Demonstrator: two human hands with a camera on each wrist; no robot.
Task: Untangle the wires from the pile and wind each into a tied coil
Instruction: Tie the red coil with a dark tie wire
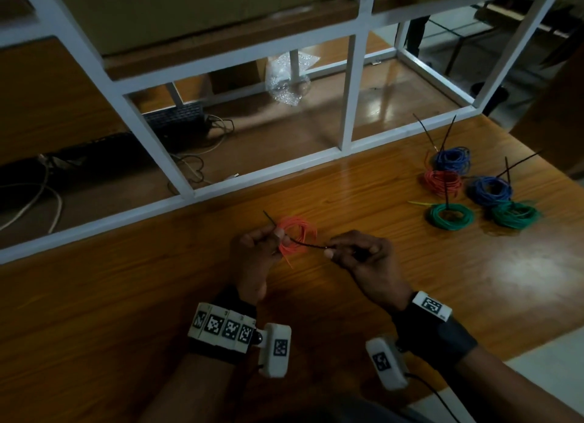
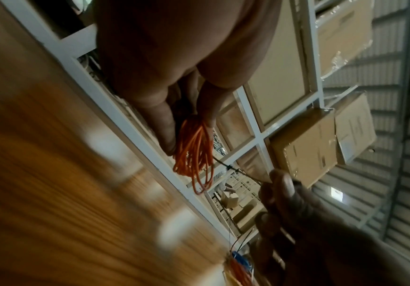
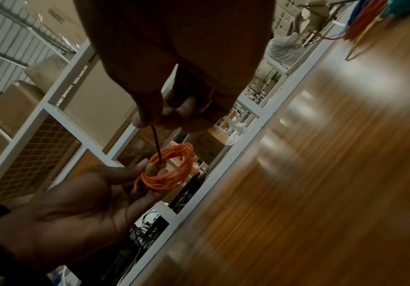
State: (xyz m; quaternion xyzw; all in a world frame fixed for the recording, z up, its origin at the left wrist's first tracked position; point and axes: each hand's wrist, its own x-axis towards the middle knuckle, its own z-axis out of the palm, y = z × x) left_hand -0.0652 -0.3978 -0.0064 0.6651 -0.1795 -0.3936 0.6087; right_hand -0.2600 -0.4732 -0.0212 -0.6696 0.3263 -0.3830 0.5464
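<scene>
Hands at mid-tie over the brown wooden worktop (image 1: 347,195): my left hand (image 1: 252,248) pinches the small coil of thin orange wire (image 1: 295,234) at its near rim, held just above the surface, while my right hand (image 1: 363,258) grips the tail of a slim black cable tie (image 1: 308,245) between thumb and forefinger. The tie runs taut from the coil to my right fingertips, and its other end pokes out past my left knuckles. The right wrist view shows the strap passing through the ring of orange loops beside my left fingers (image 3: 150,167). Off to my right lie five finished coils (image 1: 467,191), two blue, one red, two green, each with a black tie sticking up; no loose pile is in view, so I judge this to be the last wire or close to it. To do this step well, I would keep the left pinch firm where the strap crosses, so no loop slips free, and draw the tail straight away from the coil in one steady pull. A sideways tug could splay the loops or skew the tie. I cannot tell whether the strap's head is already engaged.
</scene>
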